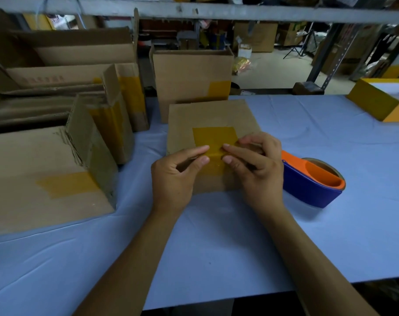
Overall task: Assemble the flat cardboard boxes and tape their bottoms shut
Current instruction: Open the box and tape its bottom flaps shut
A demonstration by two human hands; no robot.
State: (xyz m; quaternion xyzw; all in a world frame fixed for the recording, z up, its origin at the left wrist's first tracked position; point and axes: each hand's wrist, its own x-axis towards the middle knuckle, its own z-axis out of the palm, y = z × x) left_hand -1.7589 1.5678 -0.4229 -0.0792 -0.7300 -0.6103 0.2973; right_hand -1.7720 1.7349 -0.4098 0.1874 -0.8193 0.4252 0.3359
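Note:
A small cardboard box (205, 115) stands bottom-up on the blue table (216, 236), right in front of me. A strip of yellow tape (213, 137) runs across its top and folds over the near edge. My left hand (171, 179) presses the tape at that edge with its index fingertip and thumb. My right hand (260, 169) does the same from the other side, its other fingers curled on the box top. The fingertips of both hands nearly meet on the tape.
An orange and blue tape dispenser (312, 181) lies just right of the box. A large taped box (34, 174) sits at the left, with several more behind it (116, 106). Another taped box (189, 83) stands behind. A yellow box (376, 103) sits far right.

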